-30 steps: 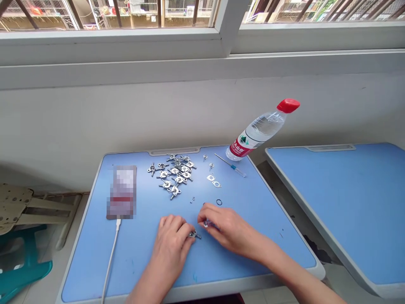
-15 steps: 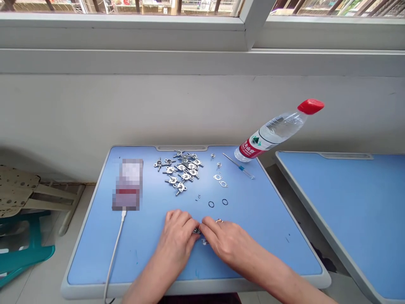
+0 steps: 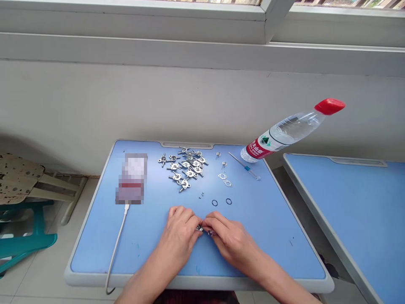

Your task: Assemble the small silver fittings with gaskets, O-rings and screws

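My left hand (image 3: 182, 228) is closed on a small metal fitting (image 3: 199, 228), pinched between thumb and fingers near the front middle of the table. Right beside it, my right hand (image 3: 229, 236) is closed too, its fingertips meeting the fitting's side. A small shiny piece (image 3: 211, 232) shows under the right fingers; its kind is too small to tell. Just beyond the hands lie two black rubber rings (image 3: 214, 202) and a few tiny metal bits (image 3: 201, 195). Farther back are two flat metal plates (image 3: 222, 176) and two small metal parts (image 3: 224, 164).
A pile of similar metal fittings (image 3: 190, 164) lies at the back middle. A screwdriver (image 3: 243, 166) rests near a red-capped water bottle (image 3: 284, 133). To the left lies a blurred-out device (image 3: 133, 179) with a white cable (image 3: 117, 245). Another blue table (image 3: 354, 202) stands right.
The view has tilted down and shifted slightly left. My right hand has turned, its fingers more curled, and the shiny piece now shows beneath them. My left hand keeps its hold on the fitting.
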A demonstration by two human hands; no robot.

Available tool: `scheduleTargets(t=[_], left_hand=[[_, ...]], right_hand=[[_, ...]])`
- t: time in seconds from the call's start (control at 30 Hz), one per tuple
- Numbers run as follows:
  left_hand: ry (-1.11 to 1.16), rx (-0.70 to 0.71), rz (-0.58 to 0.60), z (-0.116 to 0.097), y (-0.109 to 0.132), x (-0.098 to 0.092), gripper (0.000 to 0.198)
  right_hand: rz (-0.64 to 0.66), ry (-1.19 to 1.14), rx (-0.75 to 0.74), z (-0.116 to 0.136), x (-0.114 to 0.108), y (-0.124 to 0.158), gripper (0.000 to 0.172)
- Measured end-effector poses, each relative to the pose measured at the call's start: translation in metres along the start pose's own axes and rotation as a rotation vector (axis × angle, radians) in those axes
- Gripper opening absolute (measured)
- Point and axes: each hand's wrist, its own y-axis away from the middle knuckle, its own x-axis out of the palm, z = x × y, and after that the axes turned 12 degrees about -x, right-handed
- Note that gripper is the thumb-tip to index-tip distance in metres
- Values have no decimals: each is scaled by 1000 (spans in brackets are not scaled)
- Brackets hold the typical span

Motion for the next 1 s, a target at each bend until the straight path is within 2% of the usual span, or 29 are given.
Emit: scheduleTargets(t=[0.3, 0.4, 0.57, 0.63, 0.73, 0.87, 1.0], left_hand=[[20, 20, -35, 4, 0, 4, 18], [5, 22, -34, 3, 0, 4, 18], [-16, 41, -41, 2, 0, 3, 15], [-19, 47, -46, 2, 0, 3, 14], [-12, 49, -46, 2, 1, 3, 15], [6, 37, -20, 2, 1, 2, 16], [8, 21, 2, 1, 0, -1, 16]], right_hand=[[-156, -220, 158, 2, 7, 0, 25], [-147, -117, 96, 4, 7, 0, 26], [-63, 257, -84, 8, 6, 0, 30], [-42, 281, -104, 9, 4, -1, 33], [-41, 123, -59, 9, -5, -3, 31], [-99, -283, 187, 9, -32, -8, 18], [-163, -507, 311, 8, -54, -12, 25]])
